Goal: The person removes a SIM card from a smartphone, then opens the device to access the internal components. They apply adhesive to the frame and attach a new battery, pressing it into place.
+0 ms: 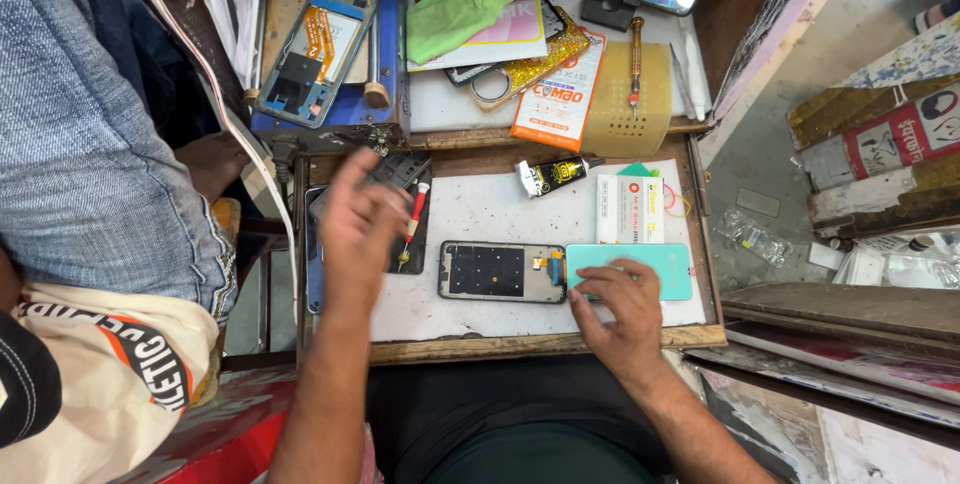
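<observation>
Nearest the camera, the right hand (pixel 615 306) rests palm down on the near end of a turquoise phone back cover (pixel 640 266), fingers spread flat and pressing on it rather than closed around it; nothing is gripped. The cover lies flat on the white work mat (pixel 500 214) at its right side, and its left edge meets an opened phone frame (pixel 502 271) with a dark, dotted interior, the two lying end to end (a small connector part sits at the join, too small to identify). To the left, the left hand (pixel 358 229) hovers over the mat's left edge with fingers loosely open and raised, holding nothing; it is just beside a red-handled screwdriver (pixel 413 226), which lies on a dark pad (pixel 400 176). Whether the fingertips touch the tool cannot be told. Farther back on the mat lie a small black and yellow glue tube (pixel 550 176) and a white flat box (pixel 630 207), well apart from both hands. Beyond the mat's far edge, on a raised shelf, sit an orange and white packet (pixel 560 94), a green cloth (pixel 455 16), a wooden-handled screwdriver (pixel 635 59) on a yellowish pad, and another opened phone (pixel 315 54) with an orange ribbon cable. At far left, another person in jeans (pixel 90 134) stands close by.
</observation>
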A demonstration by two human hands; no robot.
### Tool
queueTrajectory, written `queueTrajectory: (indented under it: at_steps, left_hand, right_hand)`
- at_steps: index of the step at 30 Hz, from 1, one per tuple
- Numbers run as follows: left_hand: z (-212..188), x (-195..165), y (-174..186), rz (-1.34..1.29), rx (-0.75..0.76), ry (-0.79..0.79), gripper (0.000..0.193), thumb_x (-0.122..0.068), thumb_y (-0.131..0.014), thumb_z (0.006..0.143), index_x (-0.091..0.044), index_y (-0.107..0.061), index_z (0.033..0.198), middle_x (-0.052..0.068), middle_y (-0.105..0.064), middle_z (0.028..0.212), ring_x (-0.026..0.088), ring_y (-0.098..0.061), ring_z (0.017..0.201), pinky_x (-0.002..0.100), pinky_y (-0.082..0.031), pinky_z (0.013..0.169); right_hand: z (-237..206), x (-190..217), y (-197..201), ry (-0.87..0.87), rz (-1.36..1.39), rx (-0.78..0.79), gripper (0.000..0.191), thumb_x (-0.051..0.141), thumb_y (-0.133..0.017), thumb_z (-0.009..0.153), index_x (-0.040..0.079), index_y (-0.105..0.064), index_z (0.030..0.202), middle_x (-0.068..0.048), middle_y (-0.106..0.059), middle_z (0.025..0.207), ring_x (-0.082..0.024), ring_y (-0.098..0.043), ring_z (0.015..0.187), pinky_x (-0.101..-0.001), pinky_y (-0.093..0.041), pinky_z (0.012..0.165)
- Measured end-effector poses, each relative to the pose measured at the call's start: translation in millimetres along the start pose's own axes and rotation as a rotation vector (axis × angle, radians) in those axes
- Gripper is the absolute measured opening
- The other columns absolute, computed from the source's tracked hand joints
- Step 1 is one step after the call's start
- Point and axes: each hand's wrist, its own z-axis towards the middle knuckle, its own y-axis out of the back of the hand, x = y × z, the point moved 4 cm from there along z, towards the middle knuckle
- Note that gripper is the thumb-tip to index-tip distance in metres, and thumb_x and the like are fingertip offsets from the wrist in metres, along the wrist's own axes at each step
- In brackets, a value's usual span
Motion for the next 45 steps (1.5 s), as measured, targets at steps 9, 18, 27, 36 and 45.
queueTrajectory:
  at_steps: [9,18,27,36,45]
  left_hand:
    - [-126,46,-81,-0.034,0.315,0.272,0.011,-0.004,-0.072,0.097,0.000,-0.070,0.106,0.004,-0.073,0.093,0.008,-0.067,0.083,0.024,-0.056,0.072]
    - [-120,42,-91,-0.229,0.290,0.280,0.010,-0.005,-0.069,0.100,0.001,-0.068,0.107,0.004,-0.069,0.107,0.009,-0.066,0.095,0.026,-0.057,0.084]
    - [-62,28,-132,0.775,0.381,-0.295,0.024,0.000,-0.066,0.091,-0.005,-0.077,0.112,0.013,-0.069,0.095,0.031,-0.071,0.086,0.040,-0.058,0.074]
    - [-60,40,-143,0.849,0.375,-0.359,0.015,-0.005,-0.071,0.090,-0.003,-0.075,0.105,0.010,-0.070,0.094,0.030,-0.069,0.089,0.041,-0.058,0.077]
    - [-63,42,-146,0.901,0.370,-0.401,0.019,-0.005,-0.073,0.087,-0.004,-0.075,0.105,0.008,-0.070,0.095,0.027,-0.069,0.090,0.038,-0.058,0.076]
  right_hand:
    - [-30,10,-32,-0.472,0.611,0.326,0.011,0.011,-0.074,0.095,0.001,-0.073,0.098,-0.002,-0.073,0.079,-0.004,-0.062,0.067,-0.0198,-0.051,0.058]
    - [-30,20,-48,-0.664,0.843,0.366,0.011,0.007,-0.073,0.095,0.003,-0.074,0.106,-0.006,-0.076,0.092,-0.009,-0.068,0.083,-0.0233,-0.057,0.072]
    - [38,14,7,-0.048,-0.219,0.313,0.070,0.035,-0.086,0.070,0.010,-0.064,0.132,-0.014,-0.057,0.140,-0.050,-0.032,0.142,-0.0644,-0.027,0.111]
    - [27,6,-4,-0.171,-0.272,0.462,0.084,0.046,-0.088,0.065,0.014,-0.059,0.136,-0.009,-0.053,0.141,-0.046,-0.028,0.144,-0.0727,-0.021,0.113]
    - [34,3,-5,-0.193,-0.289,0.526,0.088,0.047,-0.091,0.061,0.015,-0.059,0.137,-0.009,-0.054,0.138,-0.047,-0.029,0.142,-0.0757,-0.020,0.111]
